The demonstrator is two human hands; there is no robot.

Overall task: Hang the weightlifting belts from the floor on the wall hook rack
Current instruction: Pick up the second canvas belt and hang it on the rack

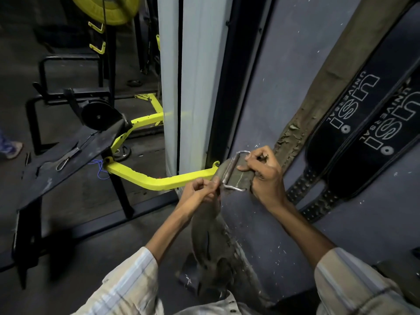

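Worn olive belt (213, 235) in frame centre, long axis running from 6 o'clock up to its metal buckle (234, 171) at 1 o'clock; left hand (202, 187) pinches its edge; right hand (264, 173) fingers clamp the buckle end; two black belts (354, 123) hang on the grey wall (284, 64) at 3 o'clock.

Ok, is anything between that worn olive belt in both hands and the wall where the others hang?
Nothing visible. Both hands, left and right, hold the worn olive fabric belt at its metal buckle, right against the grey wall. A frayed tan belt and two black USI belts hang just beside. The hook rack is out of frame.
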